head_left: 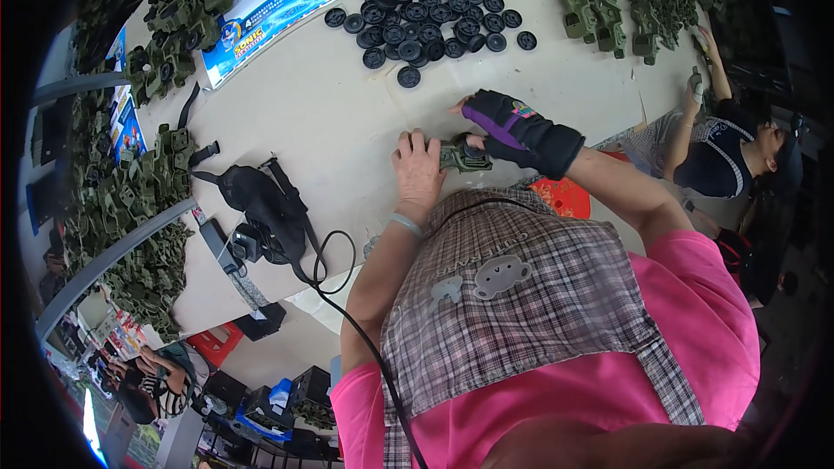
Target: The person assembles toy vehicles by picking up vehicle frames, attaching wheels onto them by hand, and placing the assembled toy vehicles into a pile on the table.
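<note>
A green plastic toy vehicle body (465,158) lies on the table close to my apron, between my two hands. My bare left hand (418,165) steadies its left end, with the thumb against it and the fingers bent on the table side. Over its right part is my right hand (519,128), in a black and purple fingerless glove. A bare fingertip presses at the top of the body, where a dark part shows; I cannot make out whether that is a wheel. Beyond my hands, many loose black toy wheels (408,76) are spread in a pile.
Green vehicle bodies are heaped at the left (139,208) and far right (591,4). A blue printed cardboard sheet (269,13) lies far left. A black pouch (261,200) with a cable sits left of my arm. A co-worker (717,148) works at the right.
</note>
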Demonstrator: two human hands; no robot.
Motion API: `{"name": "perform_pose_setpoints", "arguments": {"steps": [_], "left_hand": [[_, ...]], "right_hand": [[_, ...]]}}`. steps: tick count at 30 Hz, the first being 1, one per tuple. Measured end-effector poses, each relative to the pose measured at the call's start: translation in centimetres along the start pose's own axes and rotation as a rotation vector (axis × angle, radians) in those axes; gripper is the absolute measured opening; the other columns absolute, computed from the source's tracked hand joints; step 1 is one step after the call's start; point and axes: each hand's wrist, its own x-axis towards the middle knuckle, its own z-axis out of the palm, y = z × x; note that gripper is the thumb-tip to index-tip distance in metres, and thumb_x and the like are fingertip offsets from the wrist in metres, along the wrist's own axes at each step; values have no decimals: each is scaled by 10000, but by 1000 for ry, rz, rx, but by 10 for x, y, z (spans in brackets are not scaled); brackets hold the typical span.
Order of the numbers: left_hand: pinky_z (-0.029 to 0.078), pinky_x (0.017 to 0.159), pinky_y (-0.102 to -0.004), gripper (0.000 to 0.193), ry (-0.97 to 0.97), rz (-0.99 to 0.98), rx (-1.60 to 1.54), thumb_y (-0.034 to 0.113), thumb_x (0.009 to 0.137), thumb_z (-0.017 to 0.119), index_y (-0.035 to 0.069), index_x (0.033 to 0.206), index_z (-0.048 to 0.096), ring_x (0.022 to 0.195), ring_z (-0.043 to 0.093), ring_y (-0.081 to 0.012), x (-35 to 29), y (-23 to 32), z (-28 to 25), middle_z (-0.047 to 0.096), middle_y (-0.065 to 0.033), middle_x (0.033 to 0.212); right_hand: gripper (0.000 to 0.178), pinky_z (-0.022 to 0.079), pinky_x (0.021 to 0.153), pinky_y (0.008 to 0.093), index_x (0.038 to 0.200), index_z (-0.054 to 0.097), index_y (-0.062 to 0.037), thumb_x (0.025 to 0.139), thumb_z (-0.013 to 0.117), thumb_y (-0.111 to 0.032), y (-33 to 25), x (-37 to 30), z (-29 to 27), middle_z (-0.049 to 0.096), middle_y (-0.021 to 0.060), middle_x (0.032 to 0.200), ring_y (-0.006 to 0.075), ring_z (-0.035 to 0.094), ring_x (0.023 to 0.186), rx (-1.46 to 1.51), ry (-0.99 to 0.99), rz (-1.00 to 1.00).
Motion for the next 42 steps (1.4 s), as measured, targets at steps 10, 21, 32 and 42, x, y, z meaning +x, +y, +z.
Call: {"name": "perform_pose_setpoints", "arguments": {"steps": [10, 21, 32, 42], "left_hand": [[467, 1000, -529, 534, 158, 102, 94, 208, 723, 823, 83, 1208, 638, 1315, 505, -396, -9, -15, 34, 557, -157, 1325], [442, 1007, -533, 319, 170, 132, 62, 236, 914, 661, 92, 1197, 639, 1341, 489, -375, -1, -12, 30, 570, -137, 1336], [516, 943, -527, 689, -28, 224, 53, 210, 599, 940, 101, 1203, 628, 1357, 462, -370, 20, -50, -67, 528, -119, 1333], [236, 1213, -742, 993, 343, 100, 6, 228, 740, 920, 236, 1608, 439, 1629, 122, -463, 46, -48, -178, 191, -179, 1758]], "right_hand": [[312, 530, 902, 502, 1112, 649, -38, 854, 693, -208, -31, 38, 34, 689, 197, 1053, 412, 656, 1021, -196, -192, -8], [324, 513, 913, 497, 1072, 665, -81, 864, 717, -323, -20, 48, 8, 688, 170, 1033, 385, 665, 1015, -86, -191, -124], [983, 474, 1116, 431, 1571, 416, 34, 833, 910, -387, -20, 17, 4, 596, 242, 1464, 336, 574, 1384, 462, -384, 323], [593, 537, 726, 307, 1340, 531, -80, 898, 864, -291, -35, 94, -36, 617, 47, 1064, 133, 599, 886, 1076, -104, 659]]}}
